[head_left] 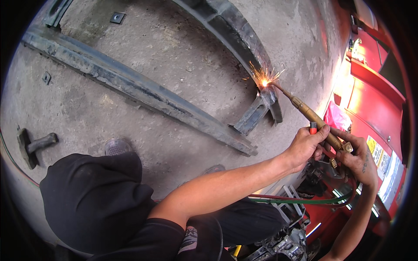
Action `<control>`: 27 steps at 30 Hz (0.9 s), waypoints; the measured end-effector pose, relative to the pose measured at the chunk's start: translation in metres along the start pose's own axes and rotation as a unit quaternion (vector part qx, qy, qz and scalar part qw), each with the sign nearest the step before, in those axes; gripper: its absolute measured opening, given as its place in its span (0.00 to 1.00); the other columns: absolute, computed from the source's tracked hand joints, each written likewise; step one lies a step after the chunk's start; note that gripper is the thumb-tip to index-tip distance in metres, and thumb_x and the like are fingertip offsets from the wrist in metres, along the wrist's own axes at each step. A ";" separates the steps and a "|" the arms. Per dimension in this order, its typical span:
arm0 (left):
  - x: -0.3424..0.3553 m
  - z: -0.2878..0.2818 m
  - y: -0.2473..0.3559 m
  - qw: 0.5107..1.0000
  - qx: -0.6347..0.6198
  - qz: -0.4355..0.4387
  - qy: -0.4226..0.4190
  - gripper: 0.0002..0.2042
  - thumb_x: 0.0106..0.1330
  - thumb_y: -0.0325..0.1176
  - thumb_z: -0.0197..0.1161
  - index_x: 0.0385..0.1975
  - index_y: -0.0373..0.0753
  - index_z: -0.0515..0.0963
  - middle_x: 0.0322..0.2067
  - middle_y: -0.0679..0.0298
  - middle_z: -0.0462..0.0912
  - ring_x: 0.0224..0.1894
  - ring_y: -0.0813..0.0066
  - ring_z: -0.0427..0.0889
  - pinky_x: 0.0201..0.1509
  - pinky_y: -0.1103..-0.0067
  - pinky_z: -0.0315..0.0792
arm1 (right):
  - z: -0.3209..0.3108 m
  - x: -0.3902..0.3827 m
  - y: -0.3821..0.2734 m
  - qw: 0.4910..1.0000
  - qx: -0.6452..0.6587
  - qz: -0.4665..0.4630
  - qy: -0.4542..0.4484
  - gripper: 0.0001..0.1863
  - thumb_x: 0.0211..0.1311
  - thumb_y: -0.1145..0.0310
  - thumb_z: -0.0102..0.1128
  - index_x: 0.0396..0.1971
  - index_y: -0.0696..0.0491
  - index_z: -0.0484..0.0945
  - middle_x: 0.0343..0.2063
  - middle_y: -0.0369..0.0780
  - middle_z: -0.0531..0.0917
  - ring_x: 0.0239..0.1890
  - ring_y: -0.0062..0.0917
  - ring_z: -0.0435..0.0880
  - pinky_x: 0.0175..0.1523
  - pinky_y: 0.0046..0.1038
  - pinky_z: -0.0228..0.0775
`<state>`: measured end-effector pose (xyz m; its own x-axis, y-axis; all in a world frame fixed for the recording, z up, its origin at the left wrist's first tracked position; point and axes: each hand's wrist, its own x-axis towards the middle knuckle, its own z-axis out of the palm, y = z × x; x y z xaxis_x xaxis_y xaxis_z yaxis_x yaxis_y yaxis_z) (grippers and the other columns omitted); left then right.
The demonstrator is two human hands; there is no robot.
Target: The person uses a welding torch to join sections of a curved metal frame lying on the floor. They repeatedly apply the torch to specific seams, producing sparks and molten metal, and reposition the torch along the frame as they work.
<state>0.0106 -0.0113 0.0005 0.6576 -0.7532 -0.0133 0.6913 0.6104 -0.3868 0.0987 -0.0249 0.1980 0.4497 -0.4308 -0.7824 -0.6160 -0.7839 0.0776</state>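
Note:
My left hand (308, 148) is closed on the brass cutting torch (307, 111), with a small red-and-black piece (312, 128) beside its thumb. Just right of it, my right hand (360, 161) grips the torch's rear by the valves. The nozzle points up-left at a curved dark metal beam (230, 37), where bright sparks (264, 80) spray from a joint near its lower end. A short bracket (252, 113) extends below that joint. A long straight metal rail (130, 89) lies diagonally to the left. The sparks hide the exact point being heated.
A hammer-like tool (27, 148) and small square plates (117, 17) lie on the concrete floor (165, 52). Red panels (374, 104), a pink bag (335, 114) and metal parts (294, 243) line the right. Green and red hoses (300, 201) cross below my hands. My dark-clothed legs fill the lower left.

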 end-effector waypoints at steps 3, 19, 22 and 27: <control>0.000 0.000 0.000 1.000 0.000 -0.001 0.000 0.21 0.79 0.51 0.54 0.46 0.35 0.79 0.31 0.63 0.81 0.23 0.83 0.69 0.26 0.82 0.66 | -0.002 0.001 0.003 1.000 -0.012 -0.003 -0.003 0.36 0.49 0.71 0.62 0.63 0.63 0.76 0.28 0.34 0.84 0.28 0.13 0.79 0.36 0.20 0.71; 0.000 0.007 0.002 0.999 -0.022 0.012 0.035 0.21 0.79 0.49 0.56 0.38 0.34 0.81 0.26 0.64 0.83 0.18 0.85 0.73 0.21 0.84 0.66 | -0.003 0.000 0.013 0.999 0.032 -0.034 -0.004 0.36 0.60 0.58 0.74 0.64 0.62 0.75 0.27 0.33 0.84 0.25 0.14 0.79 0.30 0.20 0.71; 0.000 0.006 0.001 0.999 -0.018 0.008 0.034 0.21 0.79 0.49 0.56 0.38 0.34 0.81 0.26 0.63 0.83 0.18 0.85 0.73 0.21 0.84 0.66 | -0.003 0.001 0.015 0.999 0.031 -0.025 -0.003 0.34 0.59 0.64 0.70 0.64 0.62 0.75 0.27 0.34 0.84 0.25 0.14 0.79 0.31 0.20 0.71; 0.001 0.004 0.001 1.000 -0.015 0.013 0.022 0.21 0.79 0.49 0.55 0.39 0.34 0.81 0.27 0.62 0.84 0.18 0.84 0.75 0.21 0.84 0.67 | -0.002 0.001 0.008 1.000 0.006 -0.019 -0.002 0.34 0.53 0.71 0.61 0.64 0.63 0.75 0.28 0.34 0.84 0.26 0.14 0.80 0.32 0.20 0.72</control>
<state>0.0132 -0.0110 0.0038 0.6609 -0.7479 -0.0629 0.6649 0.6223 -0.4131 0.0961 -0.0326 0.1991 0.4706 -0.3989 -0.7870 -0.6057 -0.7947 0.0406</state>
